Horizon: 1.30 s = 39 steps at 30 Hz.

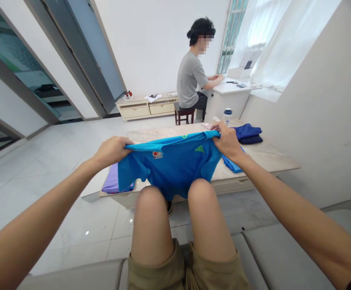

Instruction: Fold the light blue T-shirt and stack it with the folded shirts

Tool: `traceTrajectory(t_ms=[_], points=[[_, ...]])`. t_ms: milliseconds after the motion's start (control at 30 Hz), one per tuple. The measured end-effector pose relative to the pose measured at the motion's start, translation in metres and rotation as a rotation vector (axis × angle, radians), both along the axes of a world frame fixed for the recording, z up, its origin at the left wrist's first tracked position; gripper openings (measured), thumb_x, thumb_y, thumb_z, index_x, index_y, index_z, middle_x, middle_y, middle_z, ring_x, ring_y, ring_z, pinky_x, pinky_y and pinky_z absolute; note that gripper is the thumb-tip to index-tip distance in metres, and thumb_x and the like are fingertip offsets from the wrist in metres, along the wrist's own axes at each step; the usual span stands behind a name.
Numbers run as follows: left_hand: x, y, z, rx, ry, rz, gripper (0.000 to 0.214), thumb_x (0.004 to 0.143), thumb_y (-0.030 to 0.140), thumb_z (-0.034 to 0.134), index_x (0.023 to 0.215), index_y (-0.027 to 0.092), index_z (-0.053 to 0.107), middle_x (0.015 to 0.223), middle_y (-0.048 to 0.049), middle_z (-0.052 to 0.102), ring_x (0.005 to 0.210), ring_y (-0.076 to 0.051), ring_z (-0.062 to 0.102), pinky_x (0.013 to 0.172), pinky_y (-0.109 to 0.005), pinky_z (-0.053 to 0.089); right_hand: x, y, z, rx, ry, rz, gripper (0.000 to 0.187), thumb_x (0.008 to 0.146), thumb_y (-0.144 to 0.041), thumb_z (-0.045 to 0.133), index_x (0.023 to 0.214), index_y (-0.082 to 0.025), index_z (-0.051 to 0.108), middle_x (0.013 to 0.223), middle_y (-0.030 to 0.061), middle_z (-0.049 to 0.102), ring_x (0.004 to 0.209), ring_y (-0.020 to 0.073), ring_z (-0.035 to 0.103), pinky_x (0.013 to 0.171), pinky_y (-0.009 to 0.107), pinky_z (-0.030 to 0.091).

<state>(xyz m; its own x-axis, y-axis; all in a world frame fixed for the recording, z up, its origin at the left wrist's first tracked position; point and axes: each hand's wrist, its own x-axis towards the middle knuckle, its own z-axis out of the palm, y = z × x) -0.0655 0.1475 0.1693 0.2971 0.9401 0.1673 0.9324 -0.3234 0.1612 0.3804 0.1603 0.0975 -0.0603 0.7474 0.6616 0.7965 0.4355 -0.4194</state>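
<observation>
Pale table (272, 160) crossed mid-frame; left hand (112, 151) and right hand (228, 141) pinched a blue shirt (175, 167) by its upper corners, seemingly light, limp, best gripped there.

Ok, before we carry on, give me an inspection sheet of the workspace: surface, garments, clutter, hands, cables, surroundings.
Surface: low table with a pale, marble-look top.
Garments: blue shirt hanging between the hands; purple folded cloth at the table's left end; bright blue folded cloth and dark blue pile on the right.
Clutter: bottle with a dark lid, beyond the right hand.
Hands: left hand and right hand each grip the shirt's upper edge.
Cables: none clearly made out.
Surroundings: a person in a grey top sits on a stool at a white desk.
</observation>
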Motion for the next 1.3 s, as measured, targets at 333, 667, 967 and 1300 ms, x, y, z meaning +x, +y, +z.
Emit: traceTrajectory(t_ms=[333,667,967,1300], points=[[-0.014,-0.044,0.024,-0.181,-0.460,0.034,0.029,0.076,0.050,0.077,0.081,0.023,0.087,0.075,-0.0011,0.081,0.073,-0.022,0.068,0.067,-0.029,0.054,0.029,-0.031,0.011,-0.121,0.159,0.198,0.022,0.080,-0.029,0.065,0.089,-0.021,0.084,0.096,0.0085,0.084,0.094,0.0301,0.076,0.088,0.041,0.058],[-0.022,-0.076,0.038,-0.128,-0.784,0.184,0.053,0.060,0.066,0.099,0.086,0.021,0.086,0.076,0.0012,0.080,0.071,-0.020,0.067,0.062,-0.029,0.057,0.033,-0.044,0.047,-0.030,0.396,0.110,0.057,0.094,-0.081,0.065,0.092,-0.025,0.063,0.084,0.0045,0.068,0.085,0.0248,0.062,0.077,0.036,0.053],[-0.030,-0.072,0.019,-0.042,-0.884,0.137,0.056,0.054,0.064,0.102,0.084,0.021,0.080,0.073,0.0008,0.076,0.071,-0.018,0.064,0.062,-0.027,0.054,0.037,-0.040,0.044,-0.431,0.160,0.348,0.060,0.082,-0.081,0.076,0.087,-0.021,0.075,0.090,0.0074,0.075,0.086,0.0257,0.064,0.076,0.034,0.051],[-0.046,-0.100,0.015,-0.022,-0.780,0.237,0.029,0.068,0.051,0.087,0.070,0.027,0.072,0.057,0.0065,0.059,0.056,-0.015,0.049,0.050,-0.024,0.039,0.040,-0.068,0.072,-0.335,0.177,0.270,0.051,0.082,-0.069,0.079,0.078,-0.018,0.082,0.075,0.0021,0.074,0.075,0.0228,0.065,0.066,0.031,0.047]])
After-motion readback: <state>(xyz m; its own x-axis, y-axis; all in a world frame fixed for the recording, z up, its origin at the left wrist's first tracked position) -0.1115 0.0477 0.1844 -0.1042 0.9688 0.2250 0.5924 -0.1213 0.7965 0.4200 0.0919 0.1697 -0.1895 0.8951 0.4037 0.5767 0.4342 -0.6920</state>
